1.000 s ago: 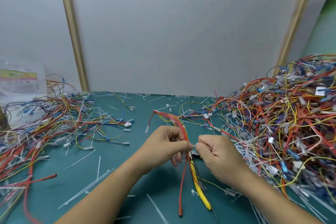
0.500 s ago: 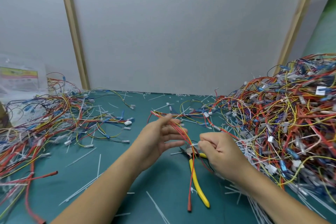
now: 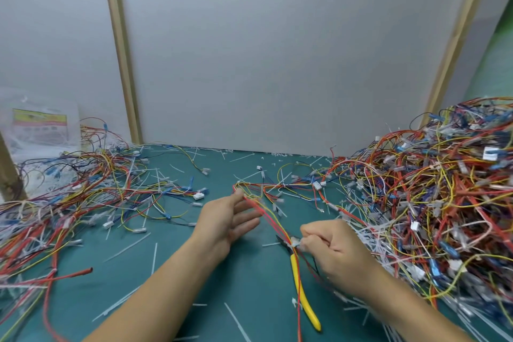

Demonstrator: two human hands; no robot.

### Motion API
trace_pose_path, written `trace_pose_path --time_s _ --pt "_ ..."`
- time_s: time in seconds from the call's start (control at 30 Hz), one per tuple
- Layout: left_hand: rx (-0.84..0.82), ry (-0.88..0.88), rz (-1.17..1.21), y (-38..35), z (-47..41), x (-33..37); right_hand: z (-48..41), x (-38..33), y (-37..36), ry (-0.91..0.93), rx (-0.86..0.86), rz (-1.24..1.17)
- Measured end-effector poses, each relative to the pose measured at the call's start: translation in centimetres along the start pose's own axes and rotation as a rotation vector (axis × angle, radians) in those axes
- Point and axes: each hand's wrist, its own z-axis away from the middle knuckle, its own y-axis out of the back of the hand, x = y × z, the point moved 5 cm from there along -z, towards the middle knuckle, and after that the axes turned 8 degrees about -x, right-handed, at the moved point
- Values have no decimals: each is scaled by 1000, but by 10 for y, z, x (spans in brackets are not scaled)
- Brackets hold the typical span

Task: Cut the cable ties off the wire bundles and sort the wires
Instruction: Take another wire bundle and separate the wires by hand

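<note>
Yellow-handled cutters lie on the green mat nearest you, head just by your R hand. R fingers are curled, pinching a white cable tie on the red/yellow wire bundle. Your L hand is spread, fingertips touching the bundle's far end. Behind: loose wires at L, big tangled pile at R, w/ cut ties strewn between.

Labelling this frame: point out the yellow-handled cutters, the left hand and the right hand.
yellow-handled cutters (image 3: 310, 314): head view, yellow handle.
left hand (image 3: 227, 222): head view, open palm.
right hand (image 3: 333, 250): head view, knuckles; pinches wire bundle (image 3: 273, 220).
</note>
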Motion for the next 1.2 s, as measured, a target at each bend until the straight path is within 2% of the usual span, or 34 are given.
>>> trace_pose_path --time_s 0.1,0.17,0.43,0.53,0.67,0.8,1.03,1.2 --pt "-52 -44 49 -1 -1 5 1 3 -8 -27 -123 -18" --pt "-104 -93 29 -2 1 11 1 1 -8 -24 -121 -17" --pt "-456 -183 5 -34 17 9 -1 2 7 -37 250 -8" --pt "-547 -192 -40 -41 21 7 -2 7 10 -72 277 -49" --pt "-666 -192 -110 -49 27 2 -3 3 11 -30 269 -94" --pt "-675 -206 -214 -49 28 -1 -1 4 11 -28 276 -141" --pt "-604 -192 -278 -48 26 -7 1 -5 6 37 244 34" --pt "-571 -206 -434 -48 27 -10 0 7 2 -90 140 -17"
